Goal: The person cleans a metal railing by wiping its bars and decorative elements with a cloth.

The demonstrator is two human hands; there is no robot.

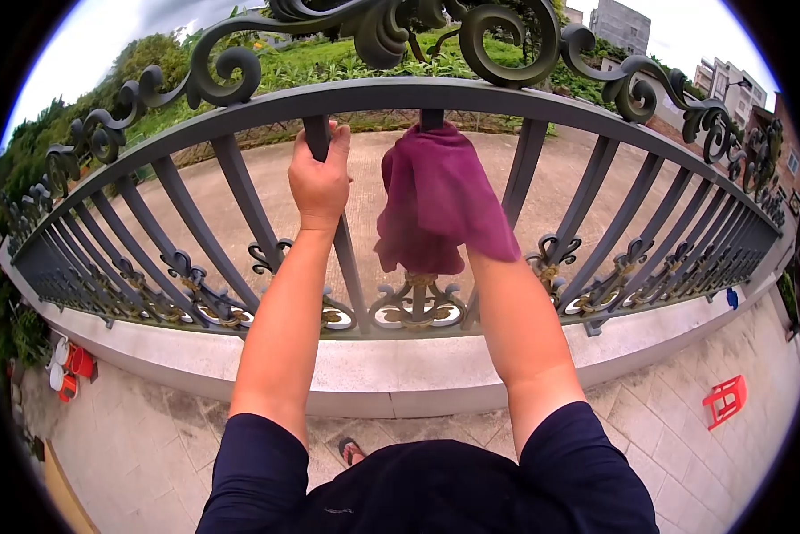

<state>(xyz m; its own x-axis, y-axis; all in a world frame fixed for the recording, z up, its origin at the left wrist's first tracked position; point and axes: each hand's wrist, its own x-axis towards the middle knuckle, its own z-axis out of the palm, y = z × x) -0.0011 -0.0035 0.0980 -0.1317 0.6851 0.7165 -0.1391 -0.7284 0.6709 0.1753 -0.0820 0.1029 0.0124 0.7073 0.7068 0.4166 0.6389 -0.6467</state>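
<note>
A grey metal fence [364,96] with upright bars and scrollwork along its top stretches across the view. My left hand [320,178] is wrapped round one upright bar [316,136], just under the curved top rail. To its right, a purple cloth [435,191] drapes over my right hand and hangs down to the forearm. The cloth lies against another upright bar [432,119], whose top end shows above it. My right hand and its fingers are hidden under the cloth.
A pale stone ledge [391,378] runs below the fence. On the tiled ground are a red stool [726,401] at the right and red buckets [82,362] at the left. A blue object [732,298] lies on the ledge at the right.
</note>
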